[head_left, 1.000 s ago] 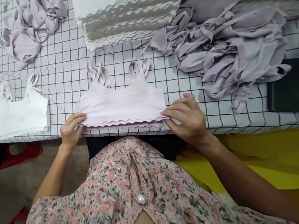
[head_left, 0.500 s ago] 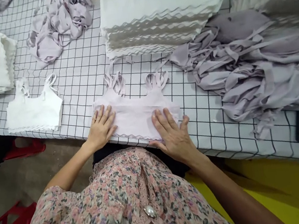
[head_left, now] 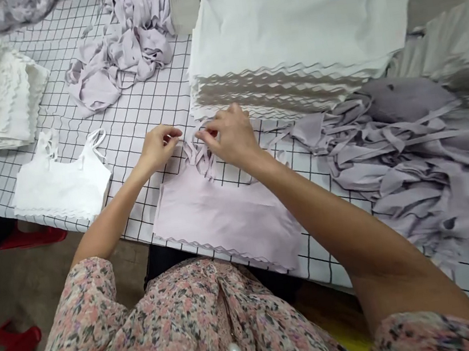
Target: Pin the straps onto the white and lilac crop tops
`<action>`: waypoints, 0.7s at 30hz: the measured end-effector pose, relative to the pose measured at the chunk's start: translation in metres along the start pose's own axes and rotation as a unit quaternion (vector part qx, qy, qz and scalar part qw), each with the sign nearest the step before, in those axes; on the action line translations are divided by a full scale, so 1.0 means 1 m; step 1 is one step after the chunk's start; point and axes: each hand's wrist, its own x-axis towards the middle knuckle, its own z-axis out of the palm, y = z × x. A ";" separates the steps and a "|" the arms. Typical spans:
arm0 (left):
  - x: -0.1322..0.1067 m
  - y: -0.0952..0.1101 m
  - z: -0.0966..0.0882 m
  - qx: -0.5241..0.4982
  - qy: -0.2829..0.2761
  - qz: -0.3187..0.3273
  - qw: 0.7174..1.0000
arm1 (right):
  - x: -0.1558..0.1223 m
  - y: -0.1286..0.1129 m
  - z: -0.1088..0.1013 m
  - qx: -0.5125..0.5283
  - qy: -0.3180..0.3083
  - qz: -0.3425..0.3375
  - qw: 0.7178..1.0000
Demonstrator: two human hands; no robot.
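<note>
A lavender crop top lies flat at the table's front edge, its wavy hem towards me. Both hands hover around the tip of its left-hand straps. My left hand is on the left of them, thumb and fingers pinched together. From the right, my right hand reaches in with thumb and forefinger also pinched. Whether a strap end is between the fingertips is too small to tell. The top's other strap is mostly hidden behind my right forearm.
A white crop top lies on the left. Behind stands a tall stack of white tops. Lavender garments lie in a heap on the right and a pile at the back. Folded white pieces fill the far left. A red stool stands below.
Both hands have left the lavender top's body, where they lay flat, and moved up to its left-hand straps. Their fingers have gone from spread to pinched. The view has shifted slightly.
</note>
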 end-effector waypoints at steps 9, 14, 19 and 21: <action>0.026 -0.012 -0.002 -0.009 -0.044 0.036 0.998 | 0.022 -0.006 0.030 -0.054 -0.059 0.033 0.996; 0.029 -0.006 -0.002 0.034 -0.147 0.195 0.969 | 0.002 0.003 0.012 0.012 -0.039 -0.057 0.998; 0.020 0.007 -0.012 0.118 -0.147 0.228 0.955 | -0.015 0.006 0.001 0.036 0.019 -0.146 0.989; 0.009 0.007 -0.019 0.159 -0.101 0.228 0.955 | -0.018 0.005 0.000 0.037 0.040 -0.158 0.986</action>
